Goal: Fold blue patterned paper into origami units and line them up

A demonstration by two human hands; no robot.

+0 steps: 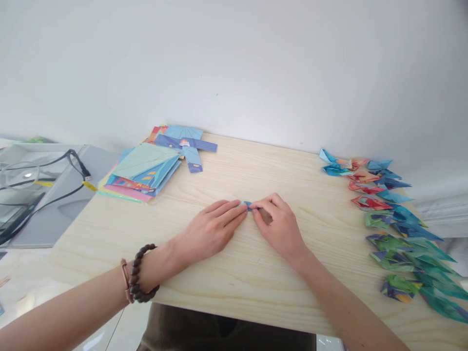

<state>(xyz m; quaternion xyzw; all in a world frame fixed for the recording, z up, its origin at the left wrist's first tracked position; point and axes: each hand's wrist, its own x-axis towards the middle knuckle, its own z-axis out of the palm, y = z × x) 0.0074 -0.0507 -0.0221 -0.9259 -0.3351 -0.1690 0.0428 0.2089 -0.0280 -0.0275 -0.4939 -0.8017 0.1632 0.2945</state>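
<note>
A small piece of blue folded paper (247,204) lies on the wooden table between my hands, mostly covered by fingers. My left hand (215,226) rests flat, its outstretched fingertips on the paper's left part. From the right, my right hand (280,226) pinches the paper's other end between thumb and index finger, its remaining fingers curled. How the paper is folded under the fingers cannot be made out. A dark bead bracelet (136,275) and a thin pinkish band (126,280) circle my left wrist.
A stack of printed paper sheets (146,168) sits at the back left, with blue paper strips (190,144) beside it. Several colourful folded paper pieces (369,202) line the right side. A grey tray with black cables (78,165) stands left of the table (204,287). A white wall (234,73) bounds the back.
</note>
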